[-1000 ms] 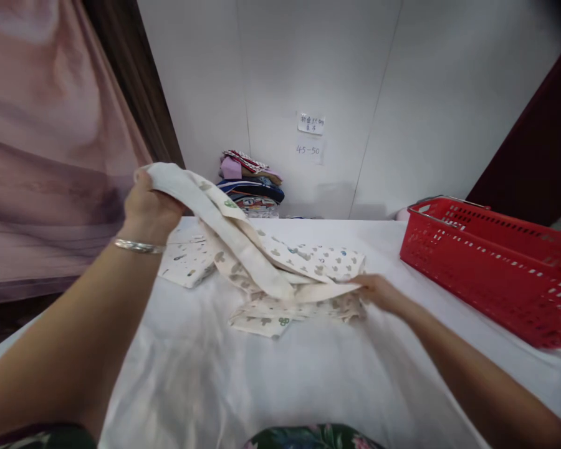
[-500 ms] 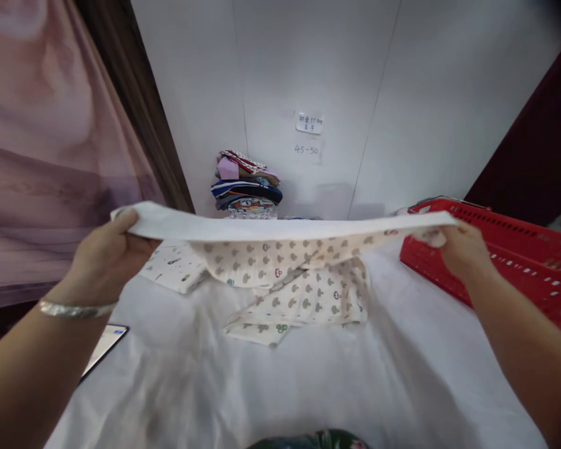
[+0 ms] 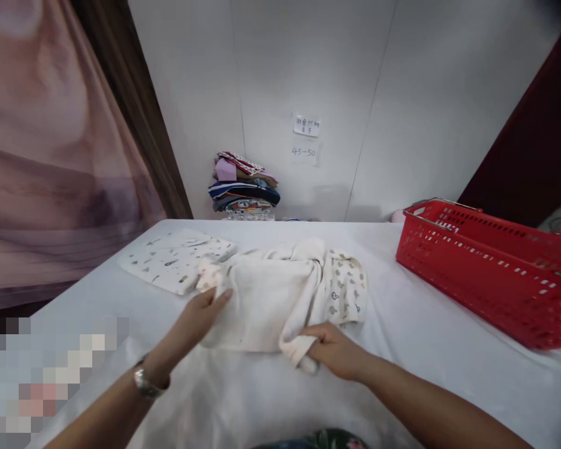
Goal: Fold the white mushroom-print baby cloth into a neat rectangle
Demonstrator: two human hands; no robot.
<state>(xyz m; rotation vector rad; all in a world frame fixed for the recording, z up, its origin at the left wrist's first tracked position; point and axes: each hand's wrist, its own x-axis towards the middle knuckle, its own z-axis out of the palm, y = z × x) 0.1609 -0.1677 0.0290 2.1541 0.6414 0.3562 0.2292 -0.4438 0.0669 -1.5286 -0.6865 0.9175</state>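
A small cream garment (image 3: 266, 293) lies on the white-covered table, its plain side mostly up. Grey mushroom-like prints show on its right part. My left hand (image 3: 203, 315) pinches the garment's left edge, where a bit of printed cloth is bunched. At the near right corner my right hand (image 3: 334, 349) grips a gathered fold, lifting it slightly. To the left lies a flat, folded white cloth (image 3: 168, 259) with small dark prints, close against the garment's left side.
A red perforated basket (image 3: 477, 274) stands on the right of the table (image 3: 393, 386). Folded clothes (image 3: 245, 184) are piled against the back wall, left of paper labels (image 3: 306, 137). A pink curtain (image 3: 65, 137) hangs on the left. The lower left corner is pixelated.
The garment was stretched wide in the air between both hands. Now it is down on the table, and the hands have come closer together and lower, each still holding cloth.
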